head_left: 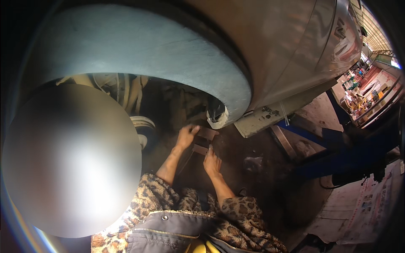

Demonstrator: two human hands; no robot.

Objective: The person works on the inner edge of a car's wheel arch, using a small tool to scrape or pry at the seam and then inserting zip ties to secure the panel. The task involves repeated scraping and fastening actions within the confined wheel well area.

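Below the car's grey wheel arch trim [168, 46], I hold a flat reddish-brown sheet [207, 133] with a dark band across its middle. Its material is hard to make out. My left hand [187, 137] is closed at the sheet's upper left side, thumb and fingers pinched together. At its lower right edge, my right hand [212, 162] is closed with the index finger pointing up along it. Both hands are apart from the trim. The trim's lower end [217, 120] has a pale, torn-looking edge and a dark gap.
The brown car body panel [278, 46] curves overhead, with a pale sill [265, 118] below it. A blue metal arm [312, 135] stands right. A clear plastic bag [253, 163] lies on the dark floor; printed sheets [358, 206] lie farther right. A blurred round patch covers the left.
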